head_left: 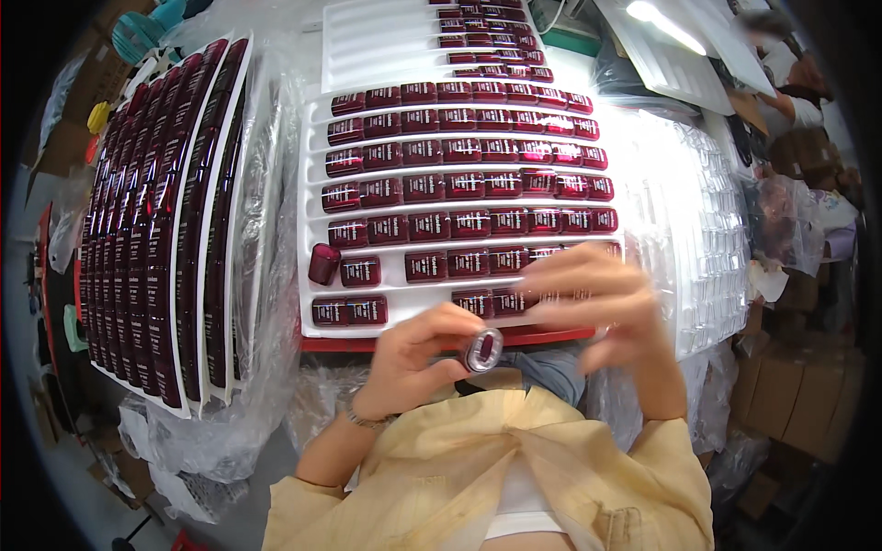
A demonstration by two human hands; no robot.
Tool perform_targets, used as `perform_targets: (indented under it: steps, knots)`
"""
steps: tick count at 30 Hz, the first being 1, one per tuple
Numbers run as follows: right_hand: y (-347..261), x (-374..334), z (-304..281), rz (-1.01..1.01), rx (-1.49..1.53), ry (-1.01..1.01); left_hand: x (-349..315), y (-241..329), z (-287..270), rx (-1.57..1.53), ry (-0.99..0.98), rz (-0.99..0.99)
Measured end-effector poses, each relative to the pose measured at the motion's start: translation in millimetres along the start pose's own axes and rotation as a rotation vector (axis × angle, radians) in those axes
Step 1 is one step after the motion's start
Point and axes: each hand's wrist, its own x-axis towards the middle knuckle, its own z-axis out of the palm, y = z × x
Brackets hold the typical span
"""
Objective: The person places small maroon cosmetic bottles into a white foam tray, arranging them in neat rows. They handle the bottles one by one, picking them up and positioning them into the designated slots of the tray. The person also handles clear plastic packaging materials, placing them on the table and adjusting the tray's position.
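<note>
My left hand (418, 358) is closed around a small dark red bottle (484, 351), holding it between thumb and fingers with its pale oval end turned up. My right hand (602, 298), blurred by motion, hangs over the front right of the white tray (390, 310). Its fingers are stretched out and the thumb stands apart, with nothing visible between them. Rows of glossy dark red bottles (464, 224) with pale print lie in the tray. At its left edge one bottle (323, 264) sits tilted beside its row. Gaps show in the two nearest rows.
Stacked white trays (188, 275) of dark red bottles stand tilted on the left, next to clear plastic wrapping (262, 303). Behind is another partly filled tray (377, 46). Clear plastic trays (703, 220) lie on the right, near cardboard boxes (795, 390). Another person (795, 87) is at the far right.
</note>
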Motion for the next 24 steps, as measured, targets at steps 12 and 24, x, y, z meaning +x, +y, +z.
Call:
perform_targets:
  steps: [12,24]
  knots:
    - [115,-222,-217,0.911,-1.407,0.207,-1,23,-20,1.664,0.059,0.319]
    - [124,-222,-249,0.829,-1.042,0.697,12,50,-39,1.663,0.215,0.301]
